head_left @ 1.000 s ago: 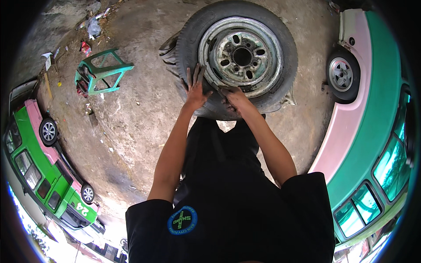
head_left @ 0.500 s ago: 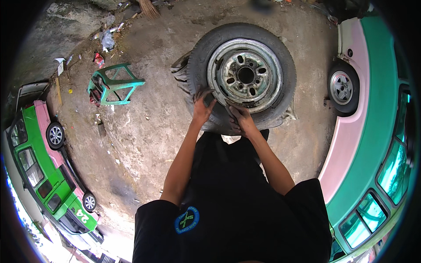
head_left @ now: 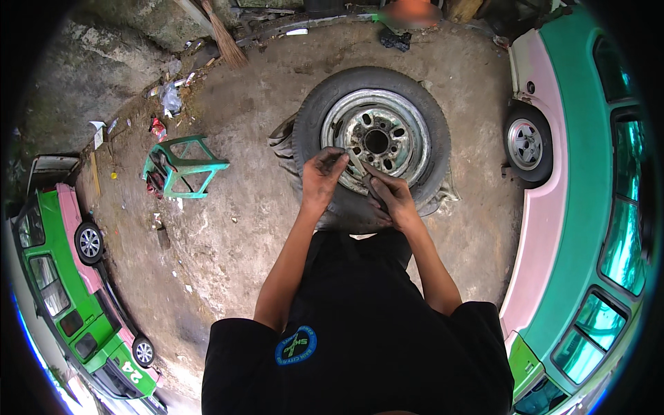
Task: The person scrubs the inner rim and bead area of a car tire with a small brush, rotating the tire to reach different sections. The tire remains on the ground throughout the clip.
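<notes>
Tyre (head_left: 373, 77) lay flat on the concrete ground (head_left: 214, 256), just beyond the person's legs, metal rim (head_left: 377, 128) set in it and facing up. Tyre was round, so no long axis across its face; the wheel's axle line ran up out of the ground, roughly toward the head camera. Dark crumpled sheet (head_left: 282, 142) stuck out from under the tyre at left and lower right.

Slim pale strip (head_left: 356, 164) sat between the hands, over the near part of the rim. Its long axis ran slantwise: far end pointed ahead and left, near end back and right, into the right hand (head_left: 393, 194). Right hand was narrow, fingers bent round the strip's near end; exact kind of strip too small to tell. Left hand (head_left: 324, 173) was narrow too, fingers curled, thumb close to the fingertips, near the strip's far end; couldn't tell if it gripped anything.

Teal stool (head_left: 183, 168) stood well apart at left. Green-and-pink van (head_left: 59, 235) at far left, teal-and-pink van (head_left: 574, 187) at right.
</notes>
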Tool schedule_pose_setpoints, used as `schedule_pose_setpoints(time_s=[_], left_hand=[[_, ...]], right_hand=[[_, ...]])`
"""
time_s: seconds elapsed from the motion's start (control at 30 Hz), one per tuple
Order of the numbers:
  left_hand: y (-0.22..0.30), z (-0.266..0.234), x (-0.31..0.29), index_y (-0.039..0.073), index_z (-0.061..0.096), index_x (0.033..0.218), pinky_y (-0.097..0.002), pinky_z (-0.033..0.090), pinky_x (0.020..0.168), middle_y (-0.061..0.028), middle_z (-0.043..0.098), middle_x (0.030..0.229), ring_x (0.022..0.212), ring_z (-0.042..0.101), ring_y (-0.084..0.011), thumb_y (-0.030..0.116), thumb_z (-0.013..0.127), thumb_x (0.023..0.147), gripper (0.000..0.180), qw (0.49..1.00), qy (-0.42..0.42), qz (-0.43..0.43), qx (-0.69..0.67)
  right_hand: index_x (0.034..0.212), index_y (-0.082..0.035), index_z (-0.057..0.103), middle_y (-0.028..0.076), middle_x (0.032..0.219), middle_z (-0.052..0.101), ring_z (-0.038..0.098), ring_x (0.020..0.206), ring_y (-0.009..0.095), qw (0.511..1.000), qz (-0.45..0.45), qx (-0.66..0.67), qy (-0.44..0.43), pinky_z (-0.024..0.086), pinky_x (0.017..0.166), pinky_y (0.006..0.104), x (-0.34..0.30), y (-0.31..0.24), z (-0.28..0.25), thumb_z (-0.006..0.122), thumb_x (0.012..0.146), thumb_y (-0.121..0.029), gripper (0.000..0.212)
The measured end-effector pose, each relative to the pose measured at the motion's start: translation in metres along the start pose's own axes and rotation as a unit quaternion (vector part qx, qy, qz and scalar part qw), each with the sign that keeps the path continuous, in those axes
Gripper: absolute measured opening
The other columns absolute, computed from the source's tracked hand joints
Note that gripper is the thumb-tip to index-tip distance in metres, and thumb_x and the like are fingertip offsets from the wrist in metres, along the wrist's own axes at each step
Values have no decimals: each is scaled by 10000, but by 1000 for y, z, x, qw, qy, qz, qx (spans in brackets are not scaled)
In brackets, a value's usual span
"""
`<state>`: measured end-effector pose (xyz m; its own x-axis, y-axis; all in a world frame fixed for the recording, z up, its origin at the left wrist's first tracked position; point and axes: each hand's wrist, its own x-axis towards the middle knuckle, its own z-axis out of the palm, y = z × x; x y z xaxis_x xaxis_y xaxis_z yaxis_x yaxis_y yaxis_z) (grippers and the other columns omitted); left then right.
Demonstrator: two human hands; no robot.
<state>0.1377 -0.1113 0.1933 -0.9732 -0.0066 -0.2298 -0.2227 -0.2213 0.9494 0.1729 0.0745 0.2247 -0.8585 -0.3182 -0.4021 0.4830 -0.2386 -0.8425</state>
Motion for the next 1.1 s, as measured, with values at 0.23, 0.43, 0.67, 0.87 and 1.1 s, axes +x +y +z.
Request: schedule_pose_setpoints(time_s=[0.23,0.43,0.67,0.87,1.1], left_hand=[[5,6,-4,-24,691,1003,-206,449,759,22,660,892,819,553,-33,84,711,967,117,999,-25,39,-2],[-37,-2,5,-36,685,1019,-269,483,803,-14,696,909,841,604,-95,181,690,990,219,995,-59,16,75],[-109,-21,30,-21,653,1119,-331,503,827,-119,726,961,905,686,-195,230,610,1022,273,973,-95,-89,188],[-143,-6,43,13,626,1175,-393,511,821,-171,714,948,936,707,-288,229,613,1004,276,944,-108,-106,291],[-163,19,56,66,524,1385,-511,492,911,-237,656,1182,1097,627,-422,139,591,947,449,909,-134,-45,392]], right_hand=[[1465,-97,558,-25,704,490,400,541,46,1000,12,13,4,310,426,218,-17,-8,-4,526,1080,-187,396],[1501,-107,509,-7,674,431,316,429,53,996,71,28,47,244,372,214,-17,15,-15,513,1083,-218,433],[1460,-102,557,37,703,550,469,507,120,977,48,-128,161,389,472,304,20,76,-60,546,1047,-195,424],[1311,-18,629,286,881,691,677,869,464,844,-106,-487,200,535,745,536,78,111,-104,589,907,-104,415],[1393,-45,557,319,871,686,678,860,500,813,-39,-557,167,564,802,552,77,131,-92,576,866,-33,528]])
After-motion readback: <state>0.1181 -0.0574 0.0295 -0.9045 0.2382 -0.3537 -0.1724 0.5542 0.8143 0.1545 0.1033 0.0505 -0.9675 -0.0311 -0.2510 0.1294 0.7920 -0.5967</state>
